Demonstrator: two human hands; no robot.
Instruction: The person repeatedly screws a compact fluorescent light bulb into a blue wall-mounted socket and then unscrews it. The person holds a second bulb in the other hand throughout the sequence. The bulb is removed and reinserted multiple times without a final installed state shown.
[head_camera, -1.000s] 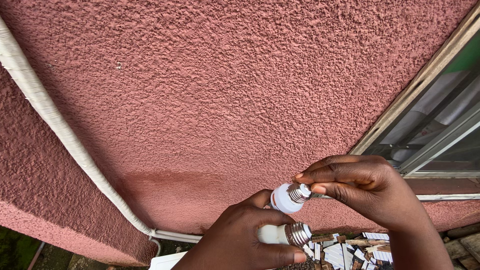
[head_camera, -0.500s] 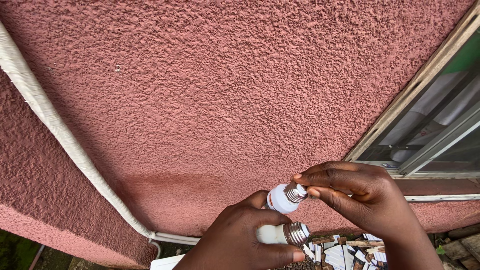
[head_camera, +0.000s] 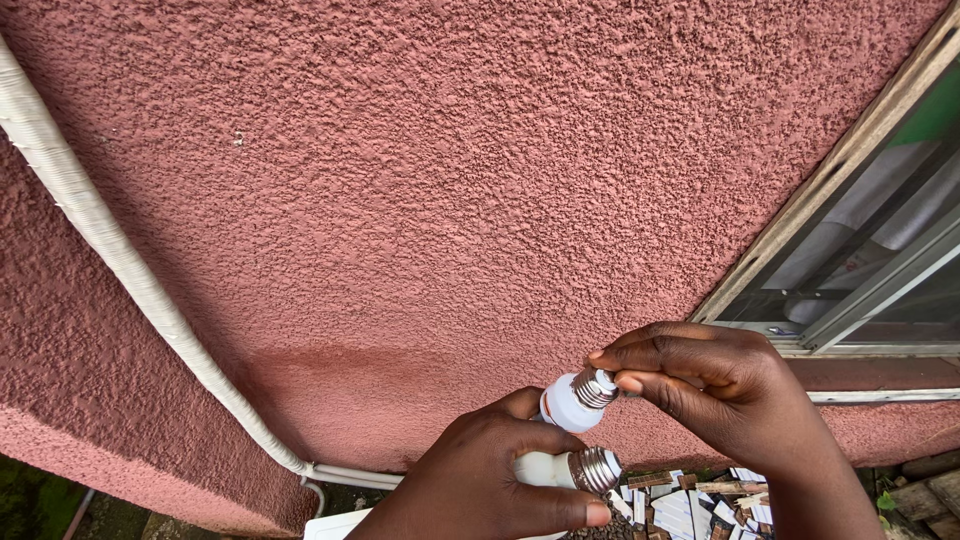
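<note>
My left hand (head_camera: 480, 485) at the bottom centre grips two white light bulbs. The upper bulb (head_camera: 570, 402) points its metal screw base up and to the right. The lower bulb (head_camera: 560, 468) lies sideways with its threaded base toward the right, pinned by my thumb. My right hand (head_camera: 715, 385) comes in from the right. Its thumb and forefinger pinch the screw base of the upper bulb. Both hands are held up in front of a rough pink plastered wall (head_camera: 450, 180).
A white-wrapped pipe (head_camera: 120, 260) runs diagonally down the wall from upper left to bottom centre. A window (head_camera: 880, 250) with a wooden frame and glass panes sits at the right. Several small white and brown pieces (head_camera: 690, 505) lie on the ground below.
My right hand has shifted slightly on the upper bulb's base, its fingers closing a little tighter. The left hand and both bulbs stay nearly where they were.
</note>
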